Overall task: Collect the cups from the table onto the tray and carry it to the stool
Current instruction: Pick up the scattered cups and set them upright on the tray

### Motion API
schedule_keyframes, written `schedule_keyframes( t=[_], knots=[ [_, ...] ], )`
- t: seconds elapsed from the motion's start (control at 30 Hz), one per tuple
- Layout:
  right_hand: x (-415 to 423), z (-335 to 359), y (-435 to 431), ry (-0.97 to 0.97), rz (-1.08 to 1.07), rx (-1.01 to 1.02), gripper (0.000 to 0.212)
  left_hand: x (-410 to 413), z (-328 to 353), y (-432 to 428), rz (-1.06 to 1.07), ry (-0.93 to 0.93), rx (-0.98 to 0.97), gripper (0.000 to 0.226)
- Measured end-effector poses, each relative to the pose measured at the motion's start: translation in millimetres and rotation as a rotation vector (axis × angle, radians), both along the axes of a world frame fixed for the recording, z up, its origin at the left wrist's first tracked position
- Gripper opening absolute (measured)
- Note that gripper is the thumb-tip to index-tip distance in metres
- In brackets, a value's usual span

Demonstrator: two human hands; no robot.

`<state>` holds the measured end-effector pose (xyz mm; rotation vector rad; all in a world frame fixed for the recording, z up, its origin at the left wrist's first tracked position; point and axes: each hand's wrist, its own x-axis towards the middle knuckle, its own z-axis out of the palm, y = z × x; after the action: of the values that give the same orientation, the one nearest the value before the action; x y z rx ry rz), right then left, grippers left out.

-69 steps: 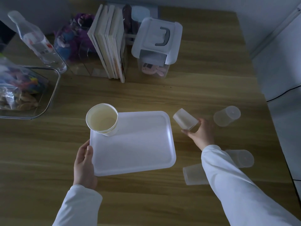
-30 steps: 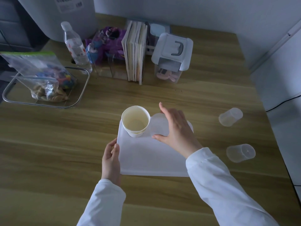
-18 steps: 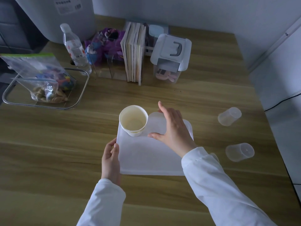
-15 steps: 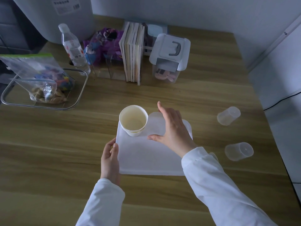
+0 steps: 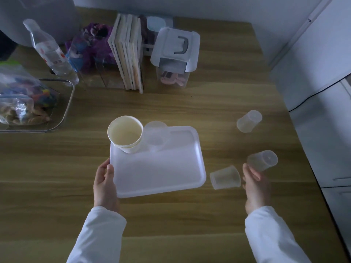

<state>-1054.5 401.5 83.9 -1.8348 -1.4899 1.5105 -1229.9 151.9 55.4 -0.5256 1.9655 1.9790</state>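
A white tray [image 5: 161, 173] lies on the wooden table. At its far left corner a paper cup [image 5: 125, 133] stands upright, with a clear plastic cup [image 5: 155, 137] upright right beside it. My left hand [image 5: 104, 185] grips the tray's near left edge. Three more clear cups lie on their sides to the right of the tray: a far one [image 5: 249, 121], one near the table's right edge [image 5: 263, 160], and one just off the tray's near right corner [image 5: 225, 177]. My right hand [image 5: 255, 185] is between the last two with its fingers apart, holding nothing.
Along the back stand a row of books [image 5: 129, 54], a lidded plastic box [image 5: 175, 54], a water bottle [image 5: 51, 52] and a purple bundle [image 5: 91, 44]. A glass dish [image 5: 64, 111] with bagged items sits at the left. The table's right edge [image 5: 303, 154] is close to the cups.
My right hand set the clear cup on the tray beside the paper cup, let go, and moved right and nearer, down to the cups lying on the table. My left hand stayed on the tray.
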Motion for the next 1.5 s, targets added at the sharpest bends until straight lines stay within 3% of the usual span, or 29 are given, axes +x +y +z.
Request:
schedule_keyframes(
  t=[0.1, 0.23, 0.53, 0.83, 0.97, 1.1, 1.17, 1.3, 1.5],
  knots=[
    [13, -18, 1, -0.060, -0.118, -0.239, 0.055, -2, -4, 0, -0.003, -0.005, -0.007, 0.018],
    [15, -29, 1, 0.003, -0.191, -0.469, 0.067, -3, -6, 5, -0.013, 0.001, -0.029, 0.019],
    [0, -43, 8, 0.013, -0.199, -0.523, 0.081, 1, -3, 14, -0.034, 0.005, -0.030, 0.021],
    [-3, -48, 12, 0.069, -0.241, -0.513, 0.077, 3, -7, 10, -0.054, -0.008, -0.038, 0.020],
    [-5, -37, 11, 0.048, -0.188, -0.388, 0.074, 2, -8, 8, -0.058, -0.020, -0.025, 0.018],
    [-13, -3, 10, 0.107, -0.043, -0.144, 0.036, 3, -9, 10, -0.047, -0.038, -0.009, 0.017],
    [-20, 17, 11, 0.159, 0.050, -0.030, 0.029, 4, -9, 11, -0.048, -0.039, 0.001, 0.018],
    [-39, 49, 6, 0.222, 0.194, 0.123, 0.066, 9, -10, 14, -0.067, -0.038, 0.005, 0.020],
    [-71, 78, -23, 0.367, 0.425, 0.314, 0.064, 15, -6, 18, -0.107, -0.058, 0.019, 0.021]
  ],
)
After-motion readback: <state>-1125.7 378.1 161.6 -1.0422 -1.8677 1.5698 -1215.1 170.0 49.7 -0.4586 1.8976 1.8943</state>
